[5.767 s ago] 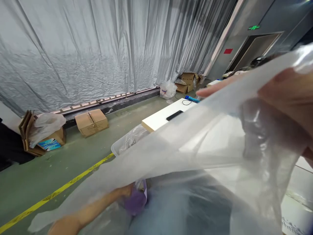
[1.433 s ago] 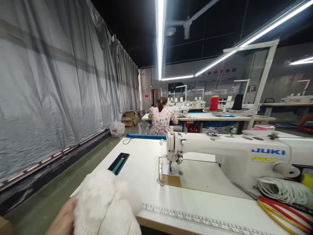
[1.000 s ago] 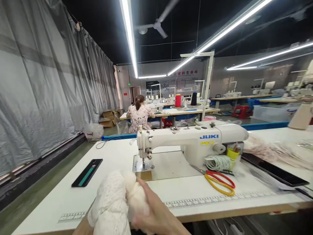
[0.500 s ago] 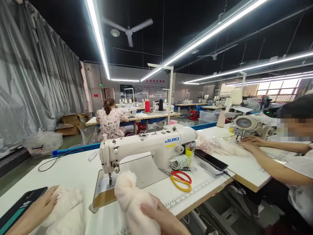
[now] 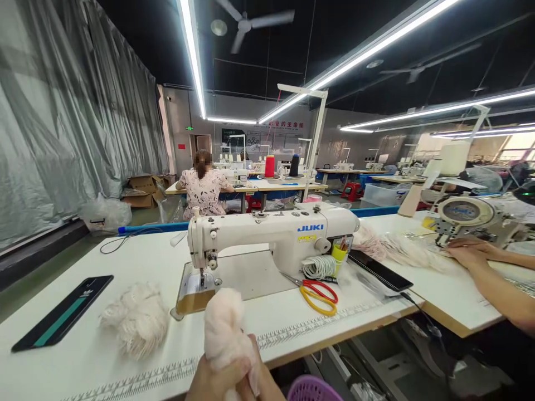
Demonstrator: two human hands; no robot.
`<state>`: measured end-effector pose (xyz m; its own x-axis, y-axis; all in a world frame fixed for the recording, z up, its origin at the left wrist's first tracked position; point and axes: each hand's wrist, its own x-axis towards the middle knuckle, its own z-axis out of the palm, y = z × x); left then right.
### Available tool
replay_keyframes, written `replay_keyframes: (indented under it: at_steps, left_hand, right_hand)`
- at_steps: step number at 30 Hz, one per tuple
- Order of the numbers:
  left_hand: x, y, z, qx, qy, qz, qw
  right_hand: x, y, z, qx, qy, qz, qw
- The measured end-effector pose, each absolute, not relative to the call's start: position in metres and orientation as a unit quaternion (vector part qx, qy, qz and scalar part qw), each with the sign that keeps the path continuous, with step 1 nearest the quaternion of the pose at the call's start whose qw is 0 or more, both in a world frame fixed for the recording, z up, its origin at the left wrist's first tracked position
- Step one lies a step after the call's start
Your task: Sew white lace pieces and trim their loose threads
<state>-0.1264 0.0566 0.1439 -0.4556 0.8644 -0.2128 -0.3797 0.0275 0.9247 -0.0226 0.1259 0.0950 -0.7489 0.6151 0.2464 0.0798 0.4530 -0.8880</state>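
Both my hands meet at the bottom edge of the view, closed round the lower end of a pale pink fluffy fabric bundle (image 5: 224, 334) that stands upright above the table's front edge. My left hand (image 5: 210, 382) grips it from the left and my right hand (image 5: 258, 376) from the right. A second, cream lace bundle (image 5: 136, 319) lies loose on the white table (image 5: 125, 262) to the left, untouched. Just behind the held bundle stands a white JUKI sewing machine (image 5: 271, 239).
A dark phone (image 5: 62, 312) lies at the table's left. Red and yellow scissors (image 5: 320, 292) and a coil of white cord (image 5: 318, 267) sit right of the machine. A purple basket (image 5: 313, 390) is below. A co-worker's hand (image 5: 472, 252) works at the right; another person (image 5: 203, 190) sits behind.
My left hand let go of the cream lace bundle, which now lies on the table, and joined my right hand on the pink bundle. The view swung slightly left.
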Motion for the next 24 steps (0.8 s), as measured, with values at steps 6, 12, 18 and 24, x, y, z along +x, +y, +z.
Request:
replay_keyframes:
  at_steps: [6,12,18,24]
  left_hand:
    - [-0.135,0.051,0.141,0.159,0.470,0.671,0.551]
    - [-0.132,0.047,0.146,0.284,0.520,0.643,0.486]
    - [-0.134,0.040,0.147,0.296,0.576,0.581,0.493]
    - [-0.136,0.043,0.147,0.291,0.597,0.542,0.515]
  right_hand:
    - [0.017,0.140,0.134,-0.222,-0.901,0.267,0.258]
    - [-0.003,0.140,0.183,-0.052,-0.901,0.168,0.396]
    - [-0.025,0.129,0.158,-0.035,-0.921,-0.030,0.387]
    - [-0.018,0.131,0.147,-0.071,-0.929,0.021,0.362]
